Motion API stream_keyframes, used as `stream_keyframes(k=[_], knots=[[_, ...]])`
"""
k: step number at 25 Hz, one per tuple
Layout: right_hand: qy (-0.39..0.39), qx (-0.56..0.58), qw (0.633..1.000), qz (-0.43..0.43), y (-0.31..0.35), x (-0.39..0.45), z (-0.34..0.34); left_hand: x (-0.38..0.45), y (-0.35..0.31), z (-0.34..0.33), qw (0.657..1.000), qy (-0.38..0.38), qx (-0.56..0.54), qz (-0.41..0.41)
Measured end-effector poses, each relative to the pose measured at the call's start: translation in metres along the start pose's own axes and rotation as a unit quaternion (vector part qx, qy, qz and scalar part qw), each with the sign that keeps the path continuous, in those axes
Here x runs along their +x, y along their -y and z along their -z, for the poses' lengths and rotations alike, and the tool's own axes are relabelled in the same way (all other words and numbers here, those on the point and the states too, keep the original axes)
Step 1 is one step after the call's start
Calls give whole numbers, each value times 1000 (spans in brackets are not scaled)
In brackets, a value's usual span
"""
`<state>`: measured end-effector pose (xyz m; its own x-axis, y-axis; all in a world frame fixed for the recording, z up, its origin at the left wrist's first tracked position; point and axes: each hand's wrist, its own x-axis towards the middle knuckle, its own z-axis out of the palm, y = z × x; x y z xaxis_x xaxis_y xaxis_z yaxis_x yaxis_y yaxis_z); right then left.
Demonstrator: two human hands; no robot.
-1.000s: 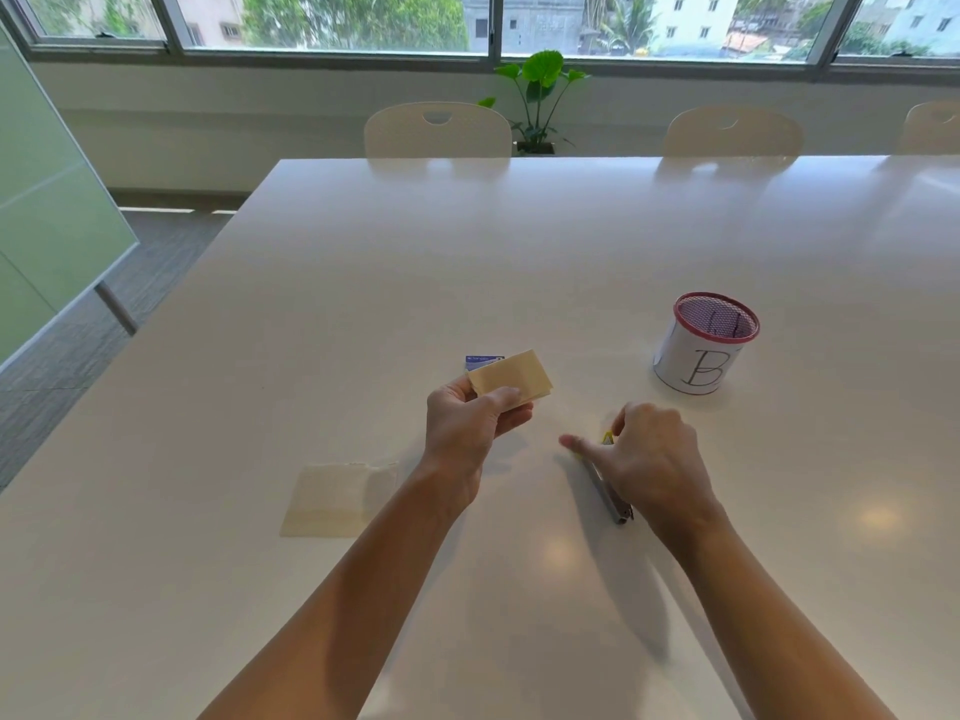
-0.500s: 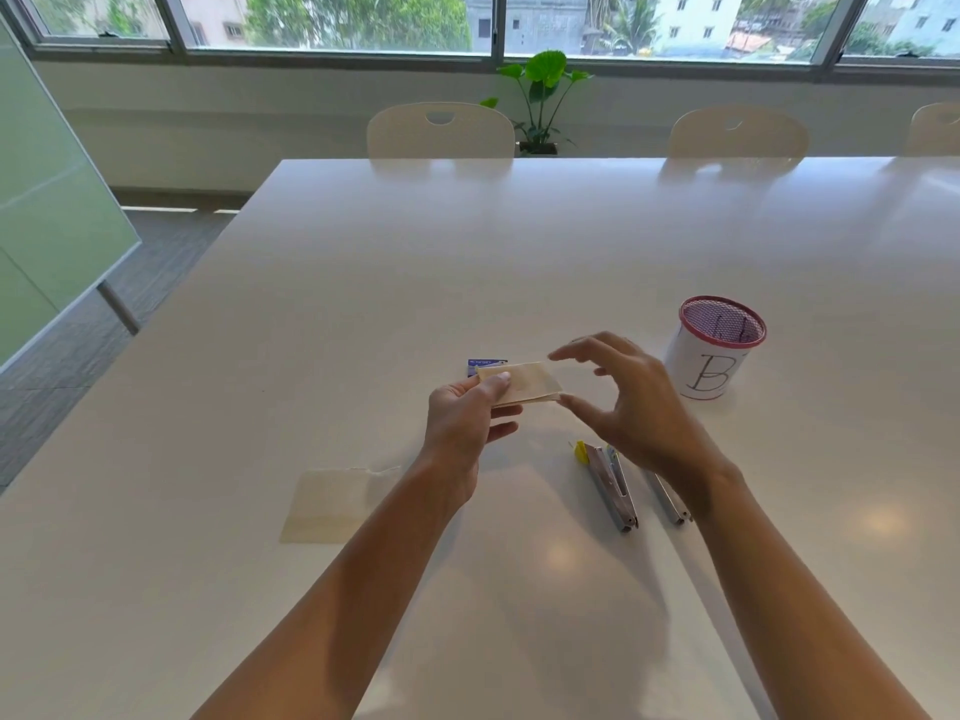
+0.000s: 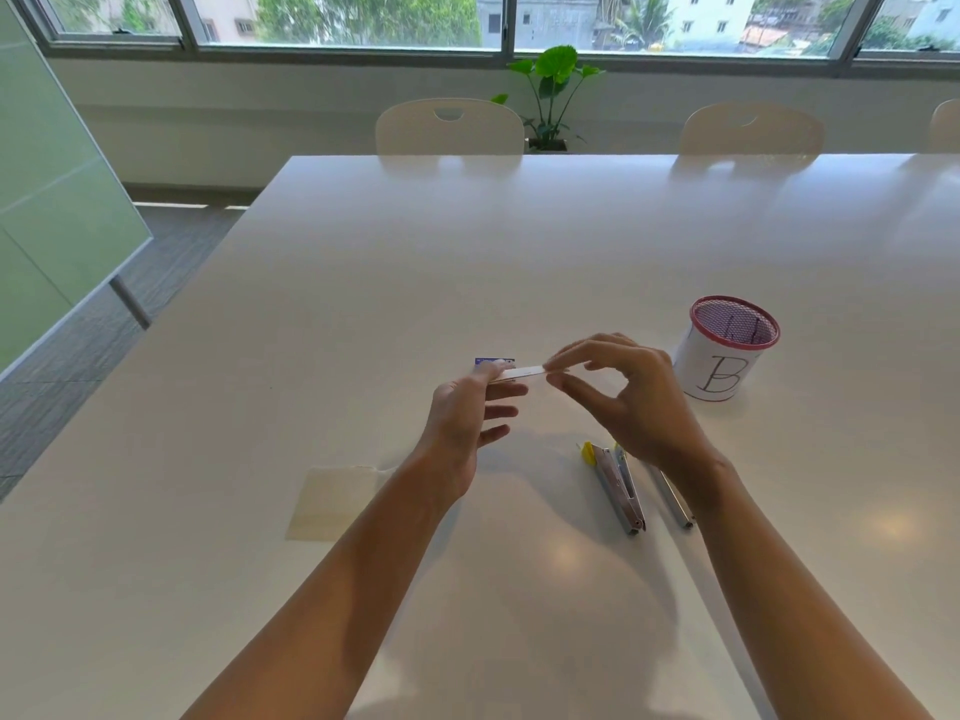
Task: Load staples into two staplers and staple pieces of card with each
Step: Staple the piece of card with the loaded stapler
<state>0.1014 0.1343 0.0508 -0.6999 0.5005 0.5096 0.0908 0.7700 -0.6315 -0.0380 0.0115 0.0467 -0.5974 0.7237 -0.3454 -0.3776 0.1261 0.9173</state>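
While held edge-on above the white table (image 3: 363, 283), thin pale card piece (image 3: 519, 373) pinched at both ends — left hand (image 3: 462, 418), right hand (image 3: 631, 402). Open silver stapler with yellow tip (image 3: 615, 485) just below right wrist, long axis running toward the body — nearer the right.

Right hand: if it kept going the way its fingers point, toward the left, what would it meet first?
The right hand already pinches the near end of the card; farther along that line come the left hand's fingertips. Depth looks matched, though one view cannot confirm it.
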Motion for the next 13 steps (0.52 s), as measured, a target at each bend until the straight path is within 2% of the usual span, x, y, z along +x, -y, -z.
stream_keyframes(k=[3,8,13], knots=[[-22,94,994,-45,1,2,-1,-1,-1,-1,1000,-18,13,-16],[-18,269,950,-156,1,2,-6,-3,-1,-3,999,-7,16,-36],[0,309,922,-235,3,-2,-8,-6,-1,-3,999,2,-1,-41]])
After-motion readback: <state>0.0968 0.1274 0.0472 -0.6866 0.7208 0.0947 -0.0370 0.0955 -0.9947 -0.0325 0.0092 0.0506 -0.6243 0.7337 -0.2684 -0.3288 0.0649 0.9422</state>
